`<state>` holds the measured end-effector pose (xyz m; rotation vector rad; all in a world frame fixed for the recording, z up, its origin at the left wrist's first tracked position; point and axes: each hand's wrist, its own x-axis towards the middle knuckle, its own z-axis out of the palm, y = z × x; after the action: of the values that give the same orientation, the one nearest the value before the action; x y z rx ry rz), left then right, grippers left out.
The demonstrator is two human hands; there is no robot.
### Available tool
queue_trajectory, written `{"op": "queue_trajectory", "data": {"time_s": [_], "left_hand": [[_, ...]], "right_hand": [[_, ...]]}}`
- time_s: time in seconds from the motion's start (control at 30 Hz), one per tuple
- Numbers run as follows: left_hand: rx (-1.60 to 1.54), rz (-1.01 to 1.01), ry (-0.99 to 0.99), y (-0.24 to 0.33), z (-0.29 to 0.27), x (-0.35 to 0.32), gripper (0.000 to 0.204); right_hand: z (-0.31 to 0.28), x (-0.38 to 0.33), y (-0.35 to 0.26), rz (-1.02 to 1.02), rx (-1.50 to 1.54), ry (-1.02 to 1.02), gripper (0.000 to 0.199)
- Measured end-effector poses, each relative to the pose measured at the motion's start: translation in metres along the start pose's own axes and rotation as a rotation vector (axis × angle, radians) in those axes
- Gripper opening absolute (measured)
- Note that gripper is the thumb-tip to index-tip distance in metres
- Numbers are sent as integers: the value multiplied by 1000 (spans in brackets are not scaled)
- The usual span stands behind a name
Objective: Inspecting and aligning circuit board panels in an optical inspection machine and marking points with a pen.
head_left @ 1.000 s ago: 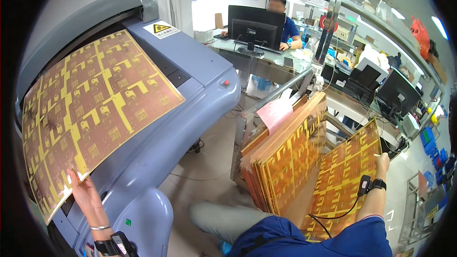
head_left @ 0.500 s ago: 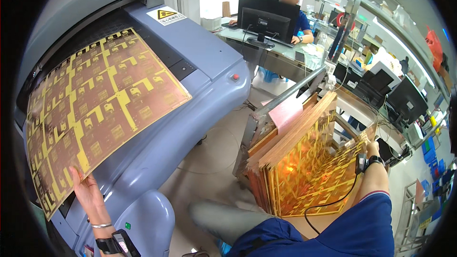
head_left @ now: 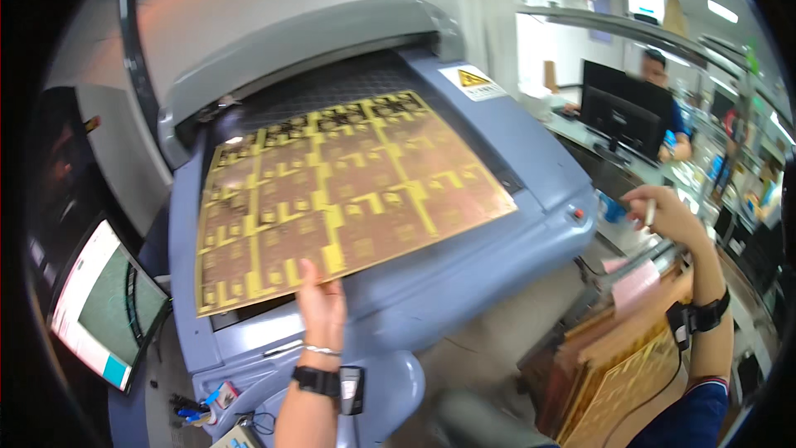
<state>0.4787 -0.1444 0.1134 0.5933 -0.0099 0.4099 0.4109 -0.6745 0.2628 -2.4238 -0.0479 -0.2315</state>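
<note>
My left hand [head_left: 322,307] pinches the near edge of the panel [head_left: 332,199], fingers under it, thumb on top. The panel lies flat on the grey machine [head_left: 464,282], its far end just at the hood's mouth, near edge overhanging the bed. My right hand [head_left: 663,214] hangs in the air above the rack of panels [head_left: 622,365], loosely curled with something thin and pale between the fingers. I judge loading half done: laid on, not yet squared or released.
</note>
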Motion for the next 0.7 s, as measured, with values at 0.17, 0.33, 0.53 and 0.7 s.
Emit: {"op": "queue_trajectory", "data": {"time_s": [0.17, 0.33, 0.53, 0.7], "left_hand": [[-116, -67, 60, -27, 25, 14, 23], [-32, -60, 102, -29, 38, 36, 32], [452, -653, -181, 10, 38, 52, 74], [1156, 52, -182, 72, 35, 47, 49]], "right_hand": [[128, 132, -29, -224, 63, 3, 47], [199, 240, -34, 17, 421, 51, 52], [239, 332, -12, -41, 646, 67, 34], [241, 388, -1, -102, 607, 153, 25]]}}
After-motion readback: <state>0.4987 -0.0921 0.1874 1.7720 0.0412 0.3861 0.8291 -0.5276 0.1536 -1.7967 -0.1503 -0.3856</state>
